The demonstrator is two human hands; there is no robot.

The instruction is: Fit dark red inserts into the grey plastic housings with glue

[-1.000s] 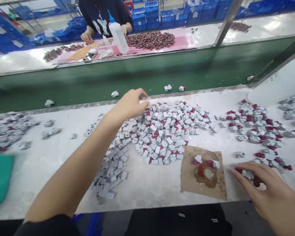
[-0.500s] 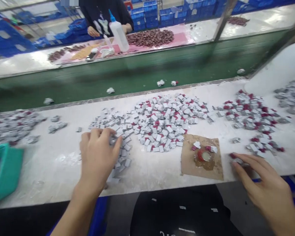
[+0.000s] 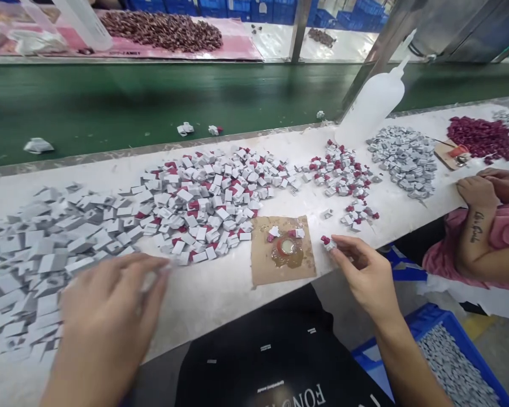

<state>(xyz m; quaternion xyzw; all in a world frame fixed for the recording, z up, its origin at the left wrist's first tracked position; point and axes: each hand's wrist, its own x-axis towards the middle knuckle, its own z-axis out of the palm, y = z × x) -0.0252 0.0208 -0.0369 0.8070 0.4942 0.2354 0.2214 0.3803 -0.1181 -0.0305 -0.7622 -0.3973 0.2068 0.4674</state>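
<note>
The right hand (image 3: 365, 274) pinched a piece (image 3: 327, 243) at its fingertips, where a light hold leaving the red end free seemed best; left of it lay the card (image 3: 265, 268); whether the blurred left hand (image 3: 110, 308) gripped anything, I couldn't tell.

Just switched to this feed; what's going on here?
The right hand holds a small grey-and-red piece beside a brown card bearing a wet patch and two similar pieces. The left hand, blurred, is at a spread of grey pieces; whether it grips one is unclear. A co-worker's hands are at the far right.
</note>
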